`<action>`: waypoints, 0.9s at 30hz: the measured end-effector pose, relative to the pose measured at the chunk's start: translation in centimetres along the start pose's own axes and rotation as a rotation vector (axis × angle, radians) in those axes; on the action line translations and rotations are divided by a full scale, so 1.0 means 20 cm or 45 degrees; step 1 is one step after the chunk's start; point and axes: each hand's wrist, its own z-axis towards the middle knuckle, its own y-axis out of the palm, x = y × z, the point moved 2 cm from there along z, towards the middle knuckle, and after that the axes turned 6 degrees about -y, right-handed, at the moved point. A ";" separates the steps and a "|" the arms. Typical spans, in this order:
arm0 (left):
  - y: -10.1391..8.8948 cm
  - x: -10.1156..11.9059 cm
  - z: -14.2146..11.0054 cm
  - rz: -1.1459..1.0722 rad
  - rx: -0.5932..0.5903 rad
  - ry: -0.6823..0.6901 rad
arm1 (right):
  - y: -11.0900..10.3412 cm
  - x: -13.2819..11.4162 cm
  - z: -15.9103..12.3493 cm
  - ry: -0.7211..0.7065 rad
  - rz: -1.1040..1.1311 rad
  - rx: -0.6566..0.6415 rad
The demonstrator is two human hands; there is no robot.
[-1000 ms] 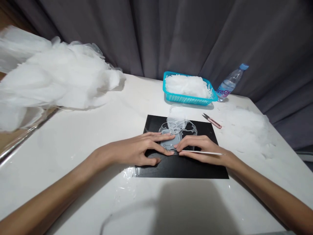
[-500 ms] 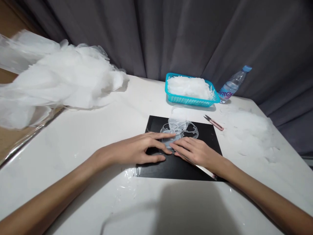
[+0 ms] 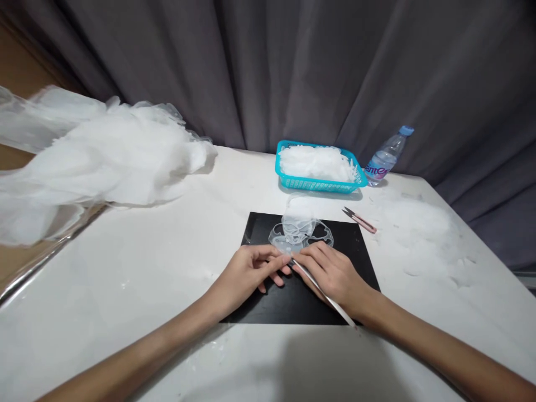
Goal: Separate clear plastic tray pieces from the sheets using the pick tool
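Observation:
A black mat (image 3: pixel 343 240) lies on the white table (image 3: pixel 159 251). On its far part rests a clear, thin plastic piece (image 3: pixel 299 234) with curled edges. My left hand (image 3: pixel 247 273) lies on the mat with its fingertips pinching the near edge of that plastic piece. My right hand (image 3: pixel 333 273) grips a long thin white-handled tool (image 3: pixel 324 293) like a pen; its tip meets the plastic right beside my left fingertips. The tool's handle runs back over my right wrist.
A turquoise basket (image 3: pixel 310 183) of white plastic pieces stands behind the mat, a water bottle (image 3: pixel 385 156) to its right. Small pink snips (image 3: pixel 360 220) lie right of the mat. White scraps (image 3: pixel 419 234) cover the right side; a big heap of white film (image 3: pixel 96 156) fills the left. Grey curtain behind.
My left hand has drawn back and curled from flat pressing into a pinch. The tool in my right hand has swung from pointing right to pointing back toward me. The view shifted slightly.

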 end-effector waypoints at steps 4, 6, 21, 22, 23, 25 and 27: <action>0.00 0.01 0.00 0.039 0.040 -0.005 | -0.02 -0.01 0.02 0.157 0.245 -0.043; -0.01 0.02 0.00 0.085 0.088 -0.030 | -0.04 0.02 0.03 0.332 0.467 -0.080; -0.18 0.07 0.01 0.092 -0.261 -0.392 | -0.12 0.32 0.00 1.021 0.879 0.344; -0.19 0.08 0.00 0.064 -0.370 -0.420 | -0.13 0.25 0.02 0.911 0.864 0.296; -0.19 0.09 0.00 0.025 -0.422 -0.429 | -0.13 0.18 0.04 0.762 0.851 0.247; -0.20 0.11 0.00 -0.071 -0.354 -0.360 | -0.13 0.05 0.05 0.457 0.840 0.151; -0.19 0.09 0.02 -0.117 -0.214 -0.214 | -0.11 -0.06 0.05 0.327 0.898 0.014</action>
